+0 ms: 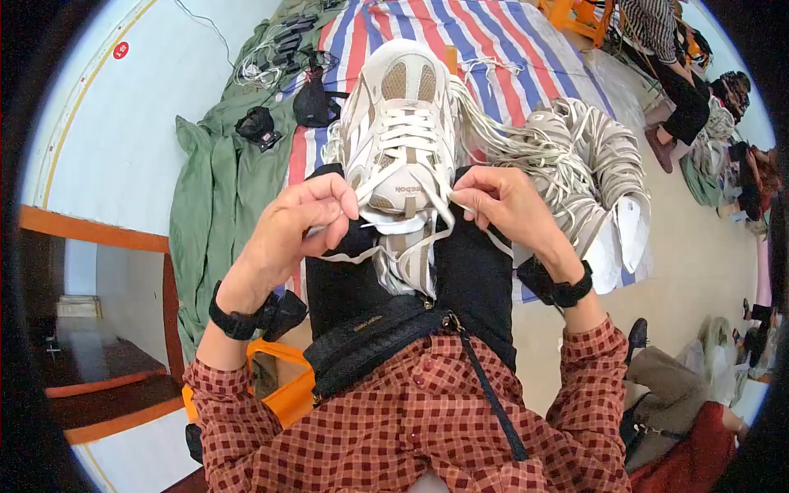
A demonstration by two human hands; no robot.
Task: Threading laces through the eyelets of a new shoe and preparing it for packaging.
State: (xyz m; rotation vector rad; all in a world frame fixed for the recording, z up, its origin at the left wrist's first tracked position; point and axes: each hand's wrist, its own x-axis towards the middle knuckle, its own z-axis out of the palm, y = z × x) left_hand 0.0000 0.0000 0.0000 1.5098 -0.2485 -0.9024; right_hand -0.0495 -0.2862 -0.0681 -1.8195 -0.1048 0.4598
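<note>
A white and beige sneaker lies between my thighs with its toe pointing away from me. Its pale flat shoelace runs crosswise through the eyelets, and both loose ends hang by the tongue. On the shoe's left side, my left hand is closed, thumb against fingers, on one part of the lace. My right hand pinches the other part at the right edge of the collar. A slack stretch of lace curves below the tongue between the two hands.
A striped sheet covers the floor ahead. Many similar sneakers and a bundle of loose laces lie to the right. Black pouch-like items rest on green cloth at left. Other people sit along the right side.
</note>
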